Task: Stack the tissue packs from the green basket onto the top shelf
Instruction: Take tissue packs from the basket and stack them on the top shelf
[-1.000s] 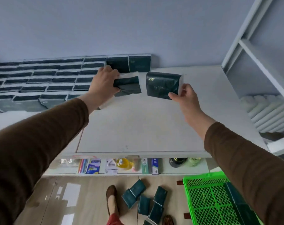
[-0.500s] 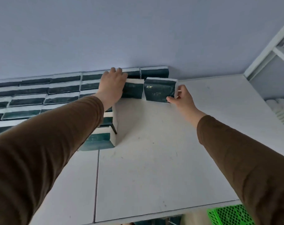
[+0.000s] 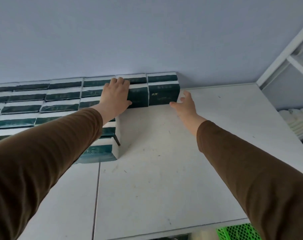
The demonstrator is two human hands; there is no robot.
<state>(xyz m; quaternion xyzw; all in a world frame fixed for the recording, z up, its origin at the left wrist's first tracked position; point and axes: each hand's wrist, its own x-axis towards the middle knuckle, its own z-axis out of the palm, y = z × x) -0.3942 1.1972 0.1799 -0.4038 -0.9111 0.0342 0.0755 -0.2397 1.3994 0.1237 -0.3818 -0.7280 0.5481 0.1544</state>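
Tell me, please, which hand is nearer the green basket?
Right. The right hand reaches beside the packs above the basket; the left hand lies on packs further left.

A shop stockroom: identical tissue packs [image 3: 60, 108] in rows on a white top shelf [image 3: 164, 170], metal racking [image 3: 286, 54] alongside.
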